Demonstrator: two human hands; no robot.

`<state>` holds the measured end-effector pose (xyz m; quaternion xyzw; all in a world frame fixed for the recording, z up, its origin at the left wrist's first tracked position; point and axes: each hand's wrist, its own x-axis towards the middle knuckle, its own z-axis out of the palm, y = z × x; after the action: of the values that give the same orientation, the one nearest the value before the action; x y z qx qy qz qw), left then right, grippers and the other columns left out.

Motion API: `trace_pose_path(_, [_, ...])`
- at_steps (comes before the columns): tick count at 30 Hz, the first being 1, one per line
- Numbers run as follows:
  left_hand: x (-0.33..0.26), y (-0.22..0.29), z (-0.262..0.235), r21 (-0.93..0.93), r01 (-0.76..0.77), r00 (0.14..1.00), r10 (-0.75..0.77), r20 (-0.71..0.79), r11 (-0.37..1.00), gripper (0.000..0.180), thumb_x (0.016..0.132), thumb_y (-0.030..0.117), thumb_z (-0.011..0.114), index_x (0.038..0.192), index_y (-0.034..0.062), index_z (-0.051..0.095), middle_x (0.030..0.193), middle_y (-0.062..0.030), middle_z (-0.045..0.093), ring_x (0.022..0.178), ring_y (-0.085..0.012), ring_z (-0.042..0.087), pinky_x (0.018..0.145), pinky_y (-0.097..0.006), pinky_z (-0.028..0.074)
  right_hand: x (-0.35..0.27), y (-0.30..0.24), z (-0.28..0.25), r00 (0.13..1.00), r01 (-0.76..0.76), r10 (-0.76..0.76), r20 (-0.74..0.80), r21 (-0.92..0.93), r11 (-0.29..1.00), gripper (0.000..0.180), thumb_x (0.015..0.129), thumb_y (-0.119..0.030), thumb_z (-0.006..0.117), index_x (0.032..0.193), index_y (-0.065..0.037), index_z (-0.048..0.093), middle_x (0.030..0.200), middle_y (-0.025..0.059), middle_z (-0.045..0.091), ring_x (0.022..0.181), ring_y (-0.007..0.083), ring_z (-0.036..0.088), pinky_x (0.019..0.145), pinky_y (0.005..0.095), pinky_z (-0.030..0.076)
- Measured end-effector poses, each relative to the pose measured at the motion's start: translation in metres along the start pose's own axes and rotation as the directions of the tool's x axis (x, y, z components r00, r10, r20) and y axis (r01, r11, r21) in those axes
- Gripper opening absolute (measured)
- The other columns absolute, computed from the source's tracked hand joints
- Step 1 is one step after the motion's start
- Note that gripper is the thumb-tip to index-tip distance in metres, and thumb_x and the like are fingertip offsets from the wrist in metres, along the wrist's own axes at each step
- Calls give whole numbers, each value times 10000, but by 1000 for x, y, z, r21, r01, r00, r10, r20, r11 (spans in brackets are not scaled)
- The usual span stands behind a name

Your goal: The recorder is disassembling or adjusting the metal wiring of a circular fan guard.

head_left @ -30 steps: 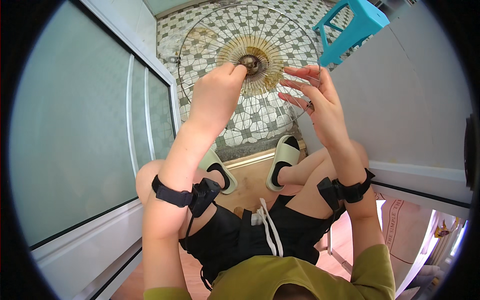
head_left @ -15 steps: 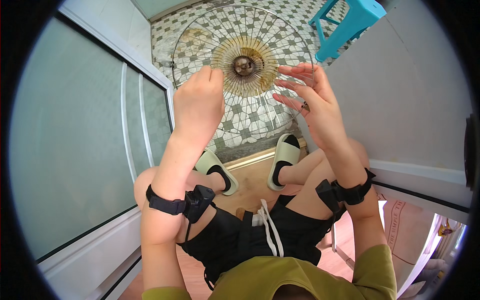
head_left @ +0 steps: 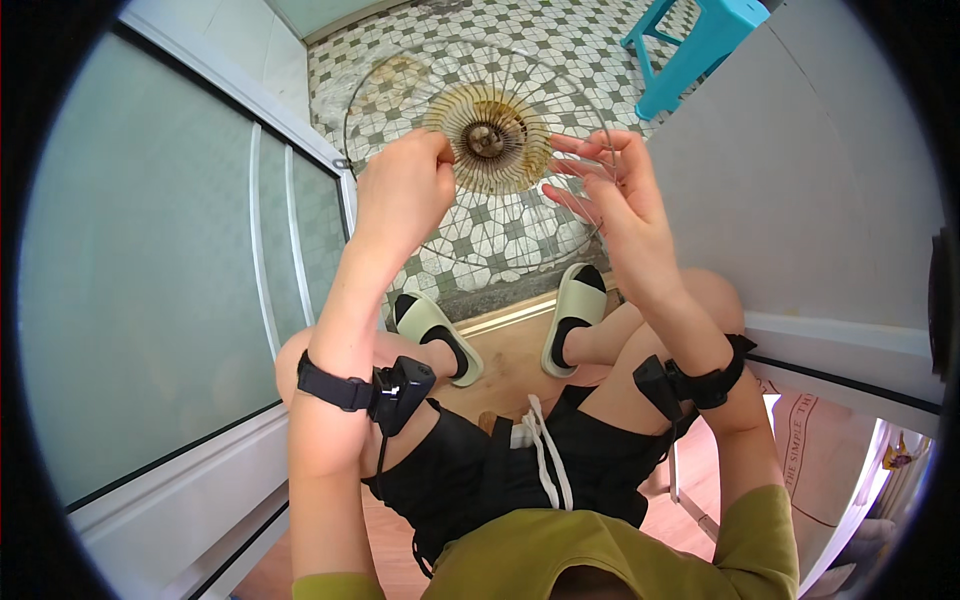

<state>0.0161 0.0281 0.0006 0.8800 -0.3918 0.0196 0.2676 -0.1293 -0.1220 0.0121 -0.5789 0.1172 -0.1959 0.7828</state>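
Note:
A round wire fan grille (head_left: 490,225), stained yellow-brown around its middle, is held up in front of me over the tiles. My right hand (head_left: 625,205) grips it at the right side, with the fingers spread among the wires and the rim crossing the hand. My left hand (head_left: 408,185) is closed in a pinch at the left edge of the yellowed centre (head_left: 488,140). Whatever lies between those fingertips is hidden. A dark dirty hub sits at the grille's middle.
A frosted glass door (head_left: 150,250) stands on my left and a grey panel (head_left: 800,190) on my right. Past the grille, a blue plastic stool (head_left: 690,60) stands on the patterned tile floor (head_left: 350,40). My slippered feet rest beside a raised threshold (head_left: 510,310).
My left hand has shifted right, its fingertips now at the grille's yellowed centre. The grille's far rim appears lower and tilted differently. My right hand keeps its grip.

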Motion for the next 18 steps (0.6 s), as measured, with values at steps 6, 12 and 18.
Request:
trace_pose_path(6, [4,1,2,3,227,964,-225,143,974,204,807,177,520,856,15,635,802,-177,640,734,-336,609,680,-401,475,1,5,2,982,152,-115,147,-275,949,210,918,13,345,1115,-55,376,1132,91,469,1098,178,501,900,345,472])
trace_pose_path(12, [-10,12,-10,251,24,998,-9,-59,968,116,842,170,536,857,69,590,739,-116,629,697,-318,611,598,-411,471,8,1,-1,997,74,-72,18,-178,981,185,922,7,335,1089,-59,376,1116,114,490,1092,198,502,899,343,472])
trace_pose_path(18, [-7,7,1,345,-176,951,250,-182,922,30,813,114,577,833,92,575,716,-71,613,640,-254,608,524,-360,464,8,-8,3,999,34,-35,-13,-119,992,189,914,8,338,1081,-74,372,1251,176,457,1106,255,500,924,403,492])
